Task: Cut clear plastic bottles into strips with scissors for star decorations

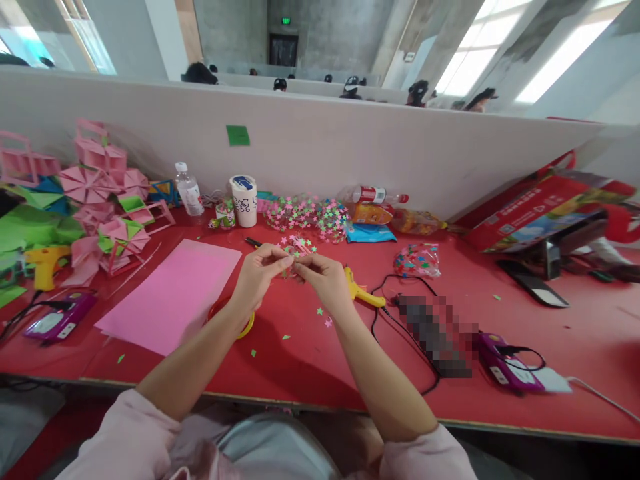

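Note:
My left hand (265, 267) and my right hand (323, 275) meet above the middle of the red table, fingertips pinched close together. Whatever sits between the fingers is too small to make out. Just behind them lies a pile of pink and green paper stars (299, 244), partly hidden by the fingers. A yellow glue gun (364, 292) rests beside my right hand, its nozzle end behind that hand. Under my left forearm shows part of a yellow ring (248, 327), likely a tape roll. Loose stars (320, 311) lie below my right hand.
Pink paper sheets (173, 293) lie at left, near folded pink and green paper pieces (85, 183). A bottle (189, 190), white cup (245, 203), bags of stars (417, 260) and a red box (540, 207) stand along the back. Cables and a purple power strip (507, 367) lie right.

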Action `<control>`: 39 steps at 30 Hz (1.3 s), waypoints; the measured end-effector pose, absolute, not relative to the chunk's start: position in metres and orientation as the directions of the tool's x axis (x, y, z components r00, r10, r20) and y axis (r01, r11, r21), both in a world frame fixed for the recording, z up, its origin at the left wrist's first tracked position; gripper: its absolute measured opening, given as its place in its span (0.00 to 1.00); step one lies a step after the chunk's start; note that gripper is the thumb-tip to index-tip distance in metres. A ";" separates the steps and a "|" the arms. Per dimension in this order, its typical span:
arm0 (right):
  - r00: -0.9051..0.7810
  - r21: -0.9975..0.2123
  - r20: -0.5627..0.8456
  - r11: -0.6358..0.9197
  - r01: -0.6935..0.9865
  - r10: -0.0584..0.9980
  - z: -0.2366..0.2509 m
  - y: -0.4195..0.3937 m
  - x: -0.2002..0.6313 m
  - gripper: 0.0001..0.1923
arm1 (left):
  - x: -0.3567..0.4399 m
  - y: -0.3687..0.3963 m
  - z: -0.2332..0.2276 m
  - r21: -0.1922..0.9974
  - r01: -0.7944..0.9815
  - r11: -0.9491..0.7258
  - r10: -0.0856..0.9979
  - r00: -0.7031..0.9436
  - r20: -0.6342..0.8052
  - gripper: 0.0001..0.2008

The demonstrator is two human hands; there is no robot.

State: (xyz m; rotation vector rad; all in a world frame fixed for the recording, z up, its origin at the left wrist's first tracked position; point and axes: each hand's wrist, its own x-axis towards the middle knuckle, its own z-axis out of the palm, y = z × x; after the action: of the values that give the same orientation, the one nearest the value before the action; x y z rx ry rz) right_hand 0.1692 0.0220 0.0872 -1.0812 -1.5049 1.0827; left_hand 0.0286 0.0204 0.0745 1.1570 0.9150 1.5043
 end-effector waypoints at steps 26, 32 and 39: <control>-0.192 -0.891 0.334 0.376 0.254 0.923 0.092 0.028 0.174 0.06 | 0.020 0.022 0.068 0.989 -0.145 0.019 0.984 0.178 0.007 0.13; -0.495 -0.122 0.616 0.695 0.709 0.613 0.100 0.018 0.176 0.12 | 0.020 0.026 0.065 0.917 0.321 -0.237 0.971 0.118 0.209 0.13; -0.737 0.259 0.330 0.695 0.671 0.589 0.090 0.027 0.168 0.13 | 0.025 0.023 0.067 0.797 0.528 -0.294 0.954 0.112 0.278 0.10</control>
State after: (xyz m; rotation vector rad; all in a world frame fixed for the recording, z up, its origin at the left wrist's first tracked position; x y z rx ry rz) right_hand 0.1678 0.0271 0.0897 -1.0128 -2.6831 -0.5395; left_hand 0.0248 0.0234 0.0672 1.8827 1.4361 1.0847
